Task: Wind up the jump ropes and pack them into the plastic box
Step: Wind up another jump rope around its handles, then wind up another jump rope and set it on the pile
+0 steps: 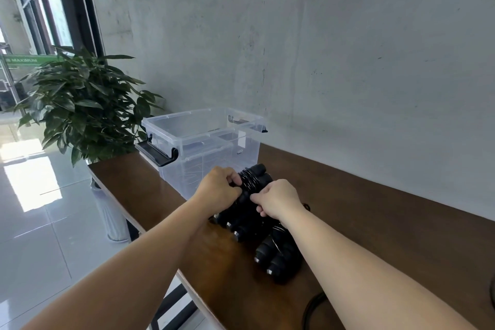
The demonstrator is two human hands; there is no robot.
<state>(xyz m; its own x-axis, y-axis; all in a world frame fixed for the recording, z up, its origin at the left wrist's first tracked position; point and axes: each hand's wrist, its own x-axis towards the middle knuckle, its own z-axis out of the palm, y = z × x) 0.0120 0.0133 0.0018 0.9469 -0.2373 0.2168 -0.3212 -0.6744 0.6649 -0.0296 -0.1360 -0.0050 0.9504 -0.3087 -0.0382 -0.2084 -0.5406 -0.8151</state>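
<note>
Just before the box (pixel 206 147), on the table (pixel 375 211), I see both hands on a wound rope bundle (pixel 251 187). Left hand (pixel 217 189) pinches its cord coils; right hand (pixel 278 199) curls round its handles. A second bundle (pixel 276 254) lies nearer, farther from the box.

We're counting one clear box (pixel 214 147), one plant (pixel 80 104), and one table (pixel 375 222). We're seeing two hands, left (pixel 218 190) and right (pixel 278 202), and at least two wound ropes: one (pixel 249 195), another (pixel 278 254). Can't tell beyond that.
</note>
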